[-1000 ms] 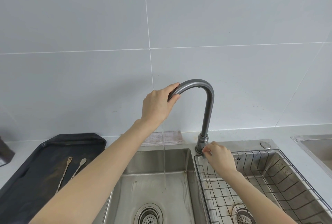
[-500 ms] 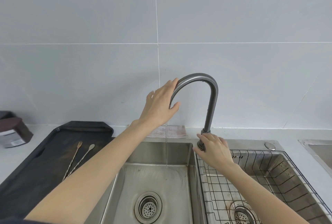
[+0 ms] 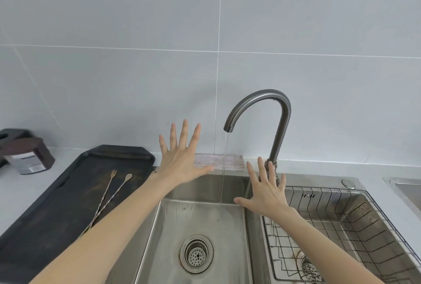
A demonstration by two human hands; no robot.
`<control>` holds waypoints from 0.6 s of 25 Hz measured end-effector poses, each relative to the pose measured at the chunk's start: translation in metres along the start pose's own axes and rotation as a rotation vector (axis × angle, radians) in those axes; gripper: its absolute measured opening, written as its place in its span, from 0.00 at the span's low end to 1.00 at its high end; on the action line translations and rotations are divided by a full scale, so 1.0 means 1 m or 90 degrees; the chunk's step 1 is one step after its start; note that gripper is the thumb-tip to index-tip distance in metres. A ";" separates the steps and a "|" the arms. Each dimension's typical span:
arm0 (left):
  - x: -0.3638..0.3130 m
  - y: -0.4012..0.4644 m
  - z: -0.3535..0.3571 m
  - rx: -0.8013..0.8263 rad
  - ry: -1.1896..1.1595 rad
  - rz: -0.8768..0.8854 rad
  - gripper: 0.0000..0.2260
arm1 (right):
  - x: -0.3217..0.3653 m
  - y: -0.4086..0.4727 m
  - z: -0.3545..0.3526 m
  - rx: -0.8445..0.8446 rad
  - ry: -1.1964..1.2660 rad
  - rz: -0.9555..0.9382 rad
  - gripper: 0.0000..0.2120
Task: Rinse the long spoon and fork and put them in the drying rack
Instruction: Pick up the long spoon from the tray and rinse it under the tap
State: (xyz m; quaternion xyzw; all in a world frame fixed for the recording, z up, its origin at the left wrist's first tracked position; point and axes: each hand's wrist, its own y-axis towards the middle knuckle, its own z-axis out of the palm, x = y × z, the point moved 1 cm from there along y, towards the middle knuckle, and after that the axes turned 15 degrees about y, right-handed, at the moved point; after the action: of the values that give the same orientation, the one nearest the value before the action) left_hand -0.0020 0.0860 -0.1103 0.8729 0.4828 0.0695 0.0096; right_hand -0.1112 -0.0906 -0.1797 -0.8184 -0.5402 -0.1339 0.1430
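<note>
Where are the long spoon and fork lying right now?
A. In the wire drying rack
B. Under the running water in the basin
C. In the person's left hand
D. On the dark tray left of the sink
D. The long fork and long spoon lie side by side on the dark tray, while both open hands hold nothing.
</note>
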 end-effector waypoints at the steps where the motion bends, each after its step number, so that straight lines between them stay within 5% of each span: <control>1: 0.005 -0.002 0.004 0.002 0.004 0.003 0.48 | 0.005 -0.002 0.002 -0.002 -0.001 0.001 0.47; 15: 0.094 -0.028 0.068 0.063 -0.021 0.002 0.45 | 0.091 -0.002 0.048 -0.011 0.048 -0.009 0.41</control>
State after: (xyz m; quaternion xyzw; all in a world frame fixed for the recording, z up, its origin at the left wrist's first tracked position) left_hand 0.0326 0.1833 -0.1695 0.8743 0.4837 0.0311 -0.0254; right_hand -0.0751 0.0050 -0.1895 -0.8102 -0.5388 -0.1704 0.1555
